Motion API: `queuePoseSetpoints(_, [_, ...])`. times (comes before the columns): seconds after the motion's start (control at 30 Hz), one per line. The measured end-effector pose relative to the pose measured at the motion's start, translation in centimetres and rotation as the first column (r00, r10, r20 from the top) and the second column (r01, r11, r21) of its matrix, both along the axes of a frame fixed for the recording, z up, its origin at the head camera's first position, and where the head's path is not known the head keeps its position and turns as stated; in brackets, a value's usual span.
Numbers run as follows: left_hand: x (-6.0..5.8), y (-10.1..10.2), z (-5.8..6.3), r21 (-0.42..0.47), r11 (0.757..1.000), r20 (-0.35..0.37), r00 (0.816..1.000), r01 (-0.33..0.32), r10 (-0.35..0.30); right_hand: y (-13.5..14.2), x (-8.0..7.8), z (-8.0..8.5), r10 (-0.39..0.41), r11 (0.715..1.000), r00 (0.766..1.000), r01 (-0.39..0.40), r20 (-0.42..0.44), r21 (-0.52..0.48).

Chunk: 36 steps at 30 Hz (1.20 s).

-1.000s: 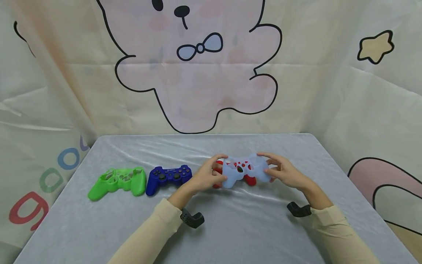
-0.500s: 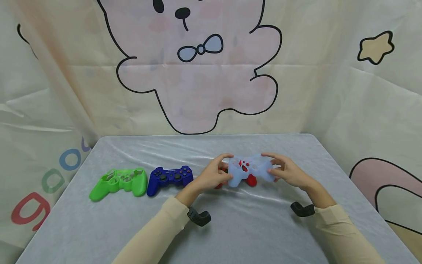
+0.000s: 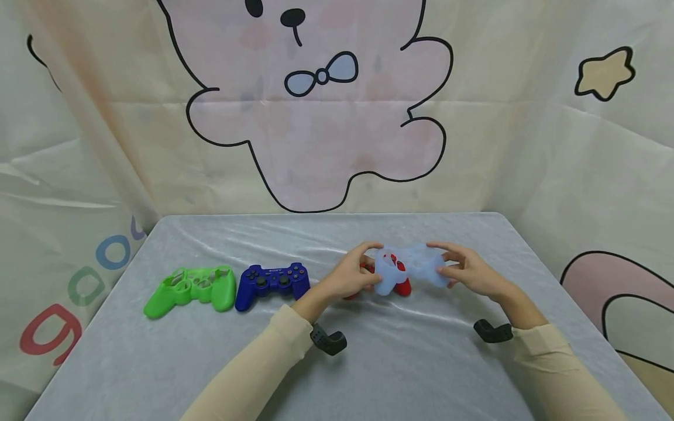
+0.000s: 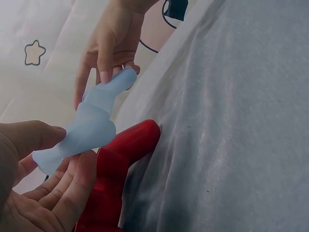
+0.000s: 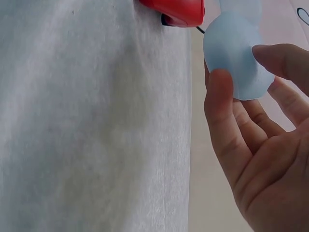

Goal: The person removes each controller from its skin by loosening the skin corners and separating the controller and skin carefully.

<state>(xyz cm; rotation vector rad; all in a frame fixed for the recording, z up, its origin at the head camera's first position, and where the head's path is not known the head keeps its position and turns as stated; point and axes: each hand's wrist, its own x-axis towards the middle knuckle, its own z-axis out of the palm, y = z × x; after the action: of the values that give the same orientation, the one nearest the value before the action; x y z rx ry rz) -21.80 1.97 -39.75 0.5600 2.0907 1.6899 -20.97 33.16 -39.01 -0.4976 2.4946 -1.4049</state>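
A translucent pale-blue silicone controller cover (image 3: 388, 275) is held up between both hands, above a red game controller (image 3: 403, 287). My left hand (image 3: 350, 275) pinches its left grip, thumb on one face and fingers on the other. At the opposite end, my right hand (image 3: 476, 275) pinches the right grip of the cover (image 5: 234, 53) between thumb and fingers. The left wrist view shows the cover (image 4: 91, 123) raised over the red controller (image 4: 108, 193), which lies on the cloth. Part of the red controller is hidden behind the cover and my left hand in the head view.
Left of my hands lies a dark blue game controller (image 3: 271, 280), and beside it a bright green silicone controller cover (image 3: 223, 295). A grey cloth (image 3: 400, 362) covers the table. A printed curtain (image 3: 337, 146) hangs behind the back edge.
Both hands have shifted a little to the right with the pale-blue cover. My left hand now overlaps more of the red controller, which stays on the table.
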Motion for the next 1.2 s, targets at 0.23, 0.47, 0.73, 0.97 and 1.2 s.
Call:
queuePoseSetpoints(0.23, [0.0,0.8,0.6,-0.008,1.000,0.009,1.000,0.014,-0.014,0.9,0.2,0.1,0.002,1.000,1.000,-0.002,-0.016,0.007])
queuePoseSetpoints(0.47, [-0.2,1.6,0.9,0.003,1.000,0.040,0.999,0.016,-0.016,1.6,0.3,0.3,0.004,1.000,1.000,-0.003,-0.022,0.007])
queuePoseSetpoints(0.73, [-0.3,2.2,1.0,-0.003,1.000,0.031,0.999,0.024,-0.024,2.1,0.1,0.1,0.005,1.000,1.000,-0.005,-0.027,0.008])
queuePoseSetpoints(0.97, [-0.3,2.9,1.0,-0.010,1.000,0.038,0.999,0.028,-0.028,2.6,0.1,0.1,-0.005,1.000,1.000,0.005,-0.019,0.017])
queuePoseSetpoints(1.2, [-0.4,3.5,0.7,-0.021,0.999,0.034,0.999,0.037,-0.036,3.0,0.1,0.0,-0.012,1.000,1.000,0.013,-0.024,0.018])
